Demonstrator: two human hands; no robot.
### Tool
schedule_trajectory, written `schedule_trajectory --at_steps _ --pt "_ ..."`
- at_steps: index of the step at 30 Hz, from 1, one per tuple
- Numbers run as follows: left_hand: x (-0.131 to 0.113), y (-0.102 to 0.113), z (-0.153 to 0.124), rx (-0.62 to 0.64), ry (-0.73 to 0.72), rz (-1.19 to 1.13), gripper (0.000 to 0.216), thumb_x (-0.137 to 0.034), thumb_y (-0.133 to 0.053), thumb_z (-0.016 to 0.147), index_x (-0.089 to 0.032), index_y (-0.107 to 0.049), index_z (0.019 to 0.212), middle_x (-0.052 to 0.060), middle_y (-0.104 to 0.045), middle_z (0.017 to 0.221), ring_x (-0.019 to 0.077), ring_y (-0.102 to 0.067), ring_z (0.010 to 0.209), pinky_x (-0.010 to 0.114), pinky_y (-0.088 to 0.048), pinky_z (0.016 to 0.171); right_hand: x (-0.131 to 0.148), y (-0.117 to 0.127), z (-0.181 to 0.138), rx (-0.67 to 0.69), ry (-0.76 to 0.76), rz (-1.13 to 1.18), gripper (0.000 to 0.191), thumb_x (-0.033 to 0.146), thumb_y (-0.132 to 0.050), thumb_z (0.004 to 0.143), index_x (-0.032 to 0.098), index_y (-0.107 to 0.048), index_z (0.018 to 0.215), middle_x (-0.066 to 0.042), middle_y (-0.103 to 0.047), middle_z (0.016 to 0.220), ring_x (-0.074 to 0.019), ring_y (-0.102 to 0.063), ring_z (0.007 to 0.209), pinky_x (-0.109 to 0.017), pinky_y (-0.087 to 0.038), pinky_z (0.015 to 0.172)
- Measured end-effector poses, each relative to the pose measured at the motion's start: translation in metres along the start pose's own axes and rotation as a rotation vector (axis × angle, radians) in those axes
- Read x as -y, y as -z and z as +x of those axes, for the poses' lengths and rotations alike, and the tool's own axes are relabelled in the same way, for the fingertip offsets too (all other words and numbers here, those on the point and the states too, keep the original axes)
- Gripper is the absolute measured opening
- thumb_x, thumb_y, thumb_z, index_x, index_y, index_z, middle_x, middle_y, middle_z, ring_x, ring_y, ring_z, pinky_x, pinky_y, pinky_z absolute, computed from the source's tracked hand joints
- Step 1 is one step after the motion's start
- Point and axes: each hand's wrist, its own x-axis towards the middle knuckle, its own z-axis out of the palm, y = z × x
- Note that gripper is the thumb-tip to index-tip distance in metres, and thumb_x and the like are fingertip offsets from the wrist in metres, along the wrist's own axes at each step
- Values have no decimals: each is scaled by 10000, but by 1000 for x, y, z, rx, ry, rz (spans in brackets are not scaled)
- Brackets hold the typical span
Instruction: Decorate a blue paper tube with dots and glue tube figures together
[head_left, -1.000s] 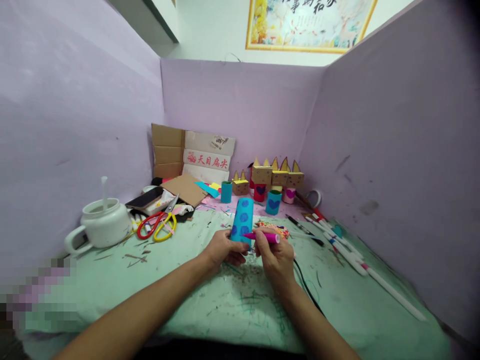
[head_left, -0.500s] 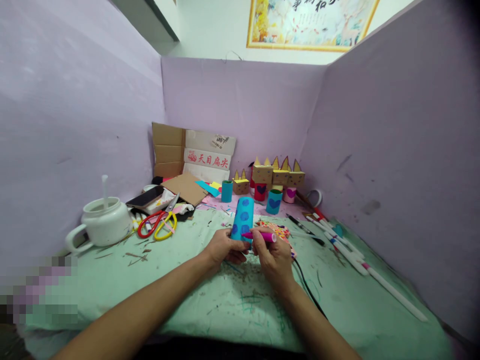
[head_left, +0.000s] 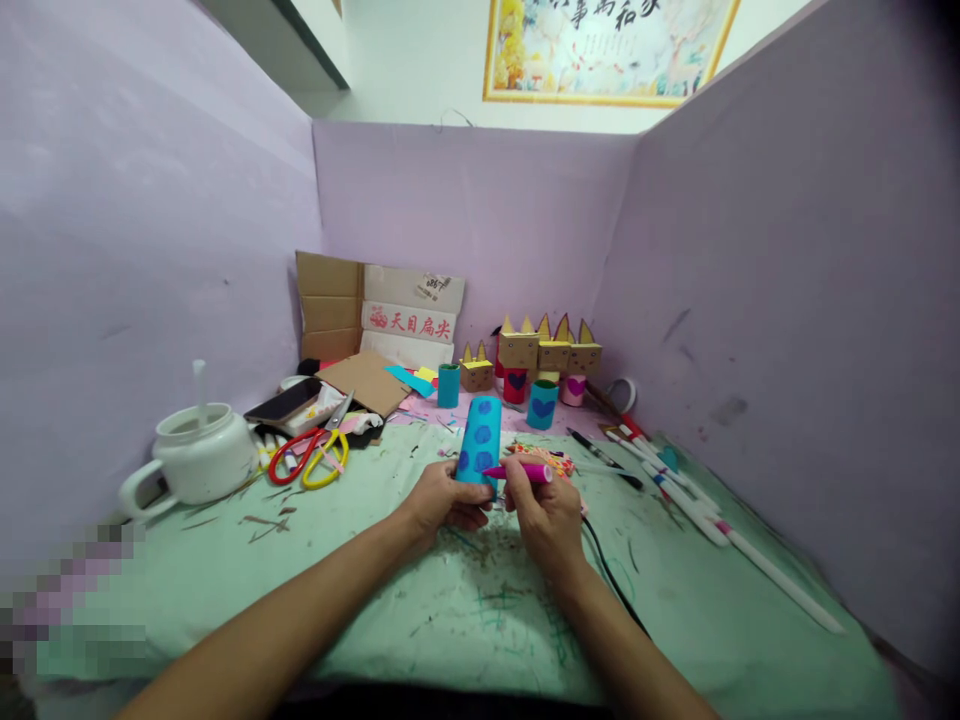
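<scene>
My left hand is closed on the lower end of a blue paper tube, which has a column of darker blue spots down its face. Between the fingers of my right hand is a magenta marker, its tip at the lowest spots of the tube; whether it touches the paper I cannot tell. Behind the tube stand a plain blue tube and another blue tube with a dark heart. Cardboard heads with pointed yellow ears sit on red and pink tubes farther back.
On the left are a white teapot-like mug, red-and-yellow scissors, a phone and cardboard pieces. White markers and a black pen lie at the right. A black cable runs beside my right forearm. Lilac walls enclose three sides.
The camera view has shifted slightly, so the background sits a little farther left. Both hands keep their hold on the tube and marker, with the marker tip still by the lower spots.
</scene>
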Motion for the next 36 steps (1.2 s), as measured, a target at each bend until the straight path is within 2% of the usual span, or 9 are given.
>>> schedule_trajectory --at_steps 4,13,22,28,36 --pt "-1 0 0 -8 0 6 473 -324 -812 461 -123 -629 848 61 -689 650 170 -622 504 288 -490 516 1 2 2 -39 10 -39 336 435 -517 899 200 -674 716 21 -555 476 -166 -573 521 -281 -452 569" --pt "-3 0 -1 -7 7 26 481 -335 -804 472 -118 -630 865 52 -695 653 159 -627 508 282 -500 528 1 2 2 -60 -24 -24 299 396 -519 894 207 -679 727 23 -563 493 -176 -584 546 -292 -451 611" --pt "-3 -1 -1 -4 10 28 458 -326 -802 465 -122 -622 835 46 -690 640 154 -623 501 271 -497 518 1 1 5 -90 -56 7 318 401 -510 901 197 -629 688 16 -559 521 -163 -560 545 -281 -433 573" --pt "-3 -1 -2 4 5 20 469 -331 -803 470 -115 -619 844 48 -690 645 152 -626 505 271 -501 525 2 1 4 -110 -23 96 283 391 -516 917 181 -646 778 37 -538 520 -139 -529 493 -263 -431 531" --pt "-3 -1 -1 -10 1 19 469 -331 -794 479 -110 -627 858 49 -692 653 146 -622 497 277 -506 535 2 1 1 -15 32 88 264 349 -533 921 176 -668 774 31 -560 520 -136 -557 499 -256 -450 547"
